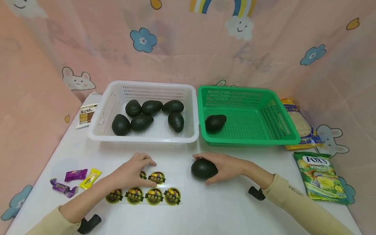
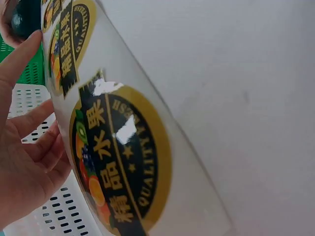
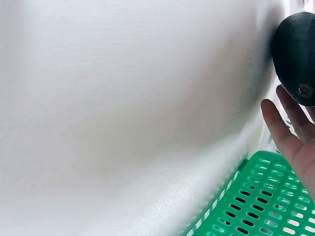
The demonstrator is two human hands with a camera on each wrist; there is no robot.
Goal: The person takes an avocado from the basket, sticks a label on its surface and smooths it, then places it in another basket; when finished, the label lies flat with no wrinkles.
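Observation:
My right hand grips a dark green avocado, thumb on the near side and fingers over the far side. A small round mark shows on this avocado in the right wrist view. Over a sheet of round gold-and-black fruit stickers, my left hand is spread with thumb and forefinger apart and nothing between them; it covers part of the upper row. The white basket behind it has several avocados. One avocado lies at the left in the green basket.
Purple and yellow wrapped candies lie at the left. A packet sits beside the white basket. On the right are a green Fox's bag and a yellow-blue bag. A patterned pink cloth hangs behind the white table.

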